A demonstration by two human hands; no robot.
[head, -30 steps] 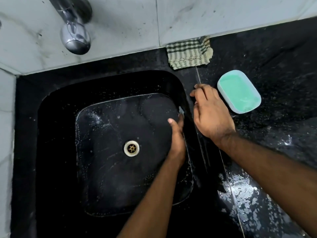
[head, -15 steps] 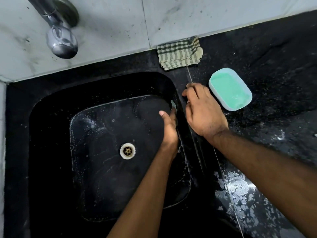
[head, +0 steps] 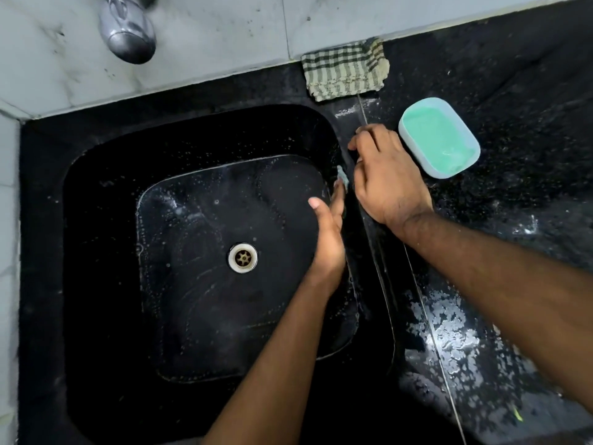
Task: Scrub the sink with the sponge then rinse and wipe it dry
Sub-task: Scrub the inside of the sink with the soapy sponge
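The left hand (head: 329, 232) is down inside the black sink (head: 106, 194), its fingers held straight and together, pressing a sponge (head: 342, 178) flat against the right inner wall; only a small pale blue-green corner of the sponge shows past the fingertips, the rest hidden behind the palm. The right hand (head: 386, 179) rests on the wet black table (head: 529, 187) at the sink's right rim, fingers loosely bent with the tips touching the stone, holding nothing. The sink is a deep, rounded-corner square basin with a glossy dark floor streaked with thin soap film and small bubbles, and a round metal drain (head: 243, 257) sits near its middle. A chrome tap (head: 128, 30) juts from the pale marbled tile wall at the far left. A folded checked cloth (head: 345, 70), coarse-woven in green and cream, lies on the table against the far wall. Just right of the right hand sits an oval pale dish holding mint-green soap (head: 438, 138). Water patches glint on the speckled table at the near right.
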